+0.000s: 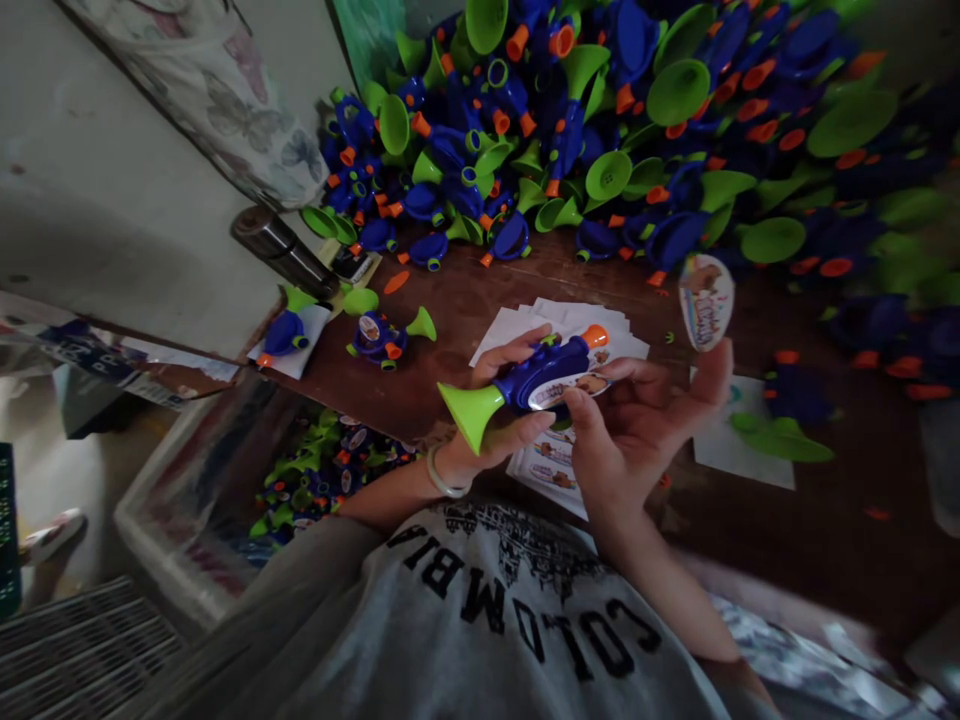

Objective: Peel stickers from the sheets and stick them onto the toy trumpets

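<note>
My left hand (517,425) is closed around a toy trumpet (536,375) with a blue body, lime bell and orange mouthpiece. The bell points left and toward me. An oval printed sticker (559,390) lies on the toy's blue oval face. My right hand (634,430) has its thumb and index finger pinched at the right end of that sticker. Another oval sticker (706,305) clings to a raised fingertip of the same hand. Below the hands, sheets of printed stickers (553,470) lie on the brown table (442,290), partly hidden.
A large heap of toy trumpets (570,130) fills the table's back and right. White sheets (495,335) lie behind my hands. One stickered toy (379,338) stands at left, near a dark bottle (281,245). Below the table's left edge, a lined bin (169,490) contains more toys.
</note>
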A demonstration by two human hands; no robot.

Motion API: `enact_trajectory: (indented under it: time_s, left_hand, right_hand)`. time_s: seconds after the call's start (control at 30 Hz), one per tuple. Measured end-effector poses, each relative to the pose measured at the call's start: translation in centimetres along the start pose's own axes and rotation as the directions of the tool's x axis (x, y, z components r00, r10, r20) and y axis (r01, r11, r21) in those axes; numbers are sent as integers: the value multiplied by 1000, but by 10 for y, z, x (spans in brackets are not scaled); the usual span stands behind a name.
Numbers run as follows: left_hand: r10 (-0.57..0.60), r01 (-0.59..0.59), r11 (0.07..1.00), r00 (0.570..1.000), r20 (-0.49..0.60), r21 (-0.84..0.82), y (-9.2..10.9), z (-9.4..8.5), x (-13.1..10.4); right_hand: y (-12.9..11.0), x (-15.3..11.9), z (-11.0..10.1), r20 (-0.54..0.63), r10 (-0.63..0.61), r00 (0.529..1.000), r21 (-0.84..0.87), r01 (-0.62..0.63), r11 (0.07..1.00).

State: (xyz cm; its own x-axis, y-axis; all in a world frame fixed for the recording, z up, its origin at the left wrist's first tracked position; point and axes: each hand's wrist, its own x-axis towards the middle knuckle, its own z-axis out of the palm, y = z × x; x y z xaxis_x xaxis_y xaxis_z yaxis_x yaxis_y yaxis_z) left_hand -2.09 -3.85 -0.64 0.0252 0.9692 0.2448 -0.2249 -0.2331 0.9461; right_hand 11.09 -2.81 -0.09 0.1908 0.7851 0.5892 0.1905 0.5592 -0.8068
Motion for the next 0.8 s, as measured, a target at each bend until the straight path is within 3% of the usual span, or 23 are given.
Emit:
enact_trajectory:
  time_s: [0.3, 0.8]
  left_hand:
    - [-6, 6, 1000, 1000, -8, 4, 0, 1, -1]
    - [118, -110, 984, 992, 52, -137, -3, 3, 5]
  right_hand:
    - [1, -1, 2, -18, -9, 1000, 52, 9, 999]
    - [4, 0, 8, -98, -14, 995, 208, 34, 978]
